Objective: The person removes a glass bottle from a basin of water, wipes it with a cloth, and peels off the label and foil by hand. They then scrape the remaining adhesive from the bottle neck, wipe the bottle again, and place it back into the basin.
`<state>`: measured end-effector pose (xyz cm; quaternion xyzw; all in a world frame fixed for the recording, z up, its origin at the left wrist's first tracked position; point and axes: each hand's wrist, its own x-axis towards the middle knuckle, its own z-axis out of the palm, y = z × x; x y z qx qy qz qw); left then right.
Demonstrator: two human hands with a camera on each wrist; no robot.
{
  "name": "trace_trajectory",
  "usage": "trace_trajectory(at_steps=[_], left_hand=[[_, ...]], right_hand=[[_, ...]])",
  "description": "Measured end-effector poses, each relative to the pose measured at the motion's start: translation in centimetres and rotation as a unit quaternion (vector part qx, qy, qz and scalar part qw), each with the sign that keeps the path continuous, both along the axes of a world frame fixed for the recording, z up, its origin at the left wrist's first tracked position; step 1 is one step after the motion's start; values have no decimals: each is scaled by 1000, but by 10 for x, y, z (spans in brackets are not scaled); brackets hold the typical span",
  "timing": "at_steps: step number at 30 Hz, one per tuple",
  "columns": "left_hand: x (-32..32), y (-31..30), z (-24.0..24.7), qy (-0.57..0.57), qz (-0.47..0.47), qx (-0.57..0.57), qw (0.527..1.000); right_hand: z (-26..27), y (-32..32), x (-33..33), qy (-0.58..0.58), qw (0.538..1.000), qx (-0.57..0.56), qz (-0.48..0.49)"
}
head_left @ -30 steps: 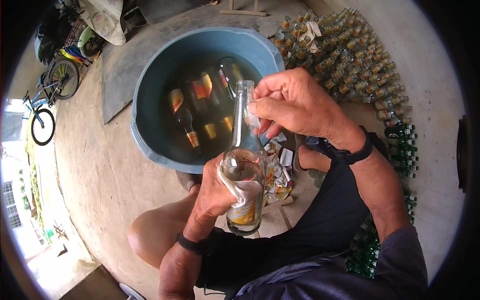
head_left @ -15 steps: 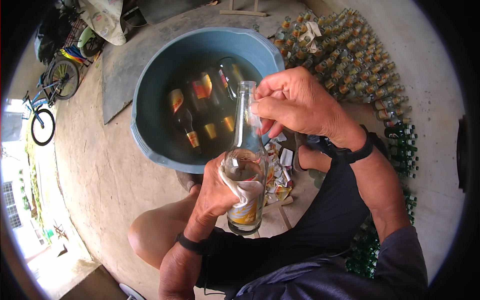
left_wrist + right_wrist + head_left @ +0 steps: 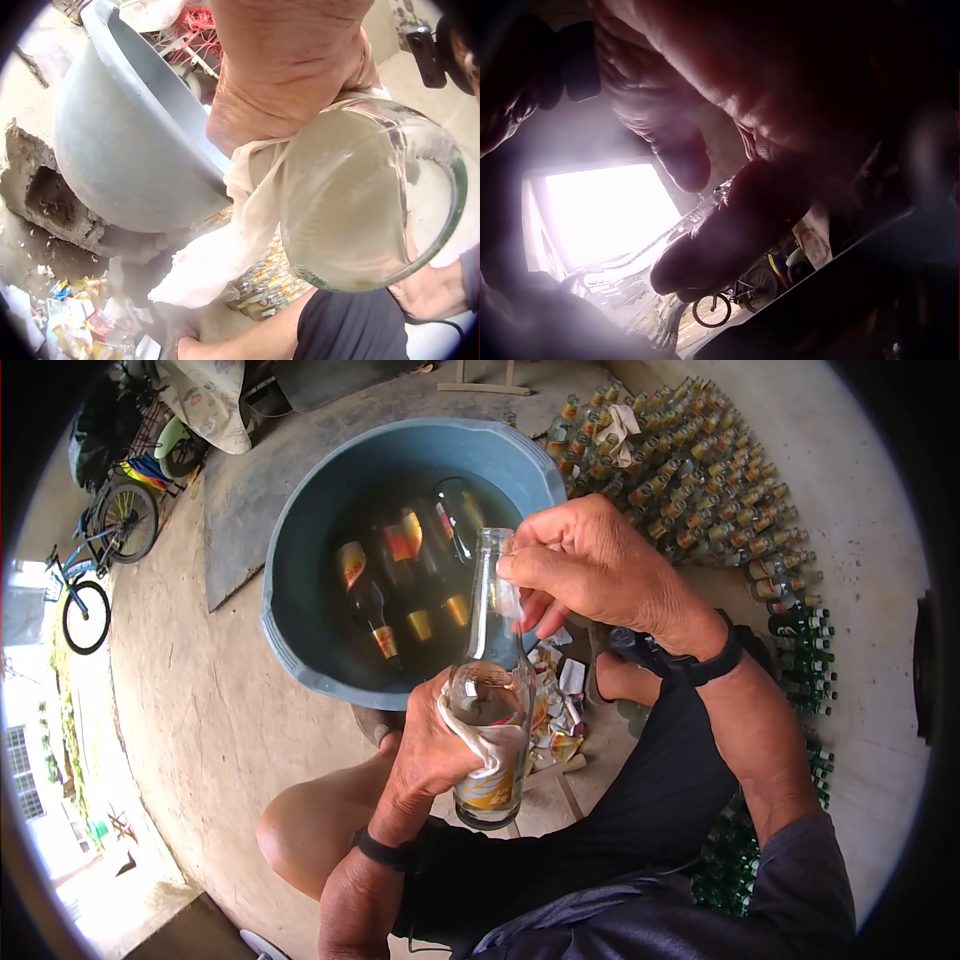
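Note:
A clear glass bottle [image 3: 482, 700] stands nearly upright between my hands, with a yellow and white label [image 3: 487, 792] low on its body. My left hand [image 3: 422, 745] grips the body through a white cloth [image 3: 497, 743]. In the left wrist view, the cloth [image 3: 214, 259] hangs beside the thick bottle base [image 3: 360, 202]. My right hand [image 3: 605, 570] pinches the neck just below the mouth, thumb on the near side. A whitish, translucent patch shows on the neck under those fingers. The right wrist view is dark, with the fingers [image 3: 712, 232] against glare.
A big blue tub [image 3: 285, 575] of murky water holds several labelled bottles [image 3: 370, 600]. Torn label scraps [image 3: 560, 710] lie on the floor beside it. Rows of clear bottles [image 3: 700, 480] and green bottles [image 3: 805, 660] stand at the right. A bicycle [image 3: 85, 580] is far left.
Both hands keep their hold on the bottle. Its mouth sits slightly lower in the head view, and my right thumb is a little higher along the neck.

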<state>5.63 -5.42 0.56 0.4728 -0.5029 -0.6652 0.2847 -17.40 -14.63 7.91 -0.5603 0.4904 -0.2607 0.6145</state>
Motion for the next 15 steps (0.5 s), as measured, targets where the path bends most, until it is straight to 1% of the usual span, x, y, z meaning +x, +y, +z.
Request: trace_trajectory(at_steps=[4, 9, 12, 15], left_hand=[[-1, 0, 2, -32, -2, -24, 999], [-1, 0, 0, -14, 11, -11, 1000], [-1, 1, 1, 10, 17, -7, 1000], [1, 1, 0, 22, 13, -3, 1000]], right_hand=[[-5, 1, 2, 5, 1000, -16, -8], [-6, 1, 4, -10, 1000, -11, -25], [-5, 1, 2, -4, 1000, -5, -9], [-4, 1, 0, -23, 1000, 16, -4]])
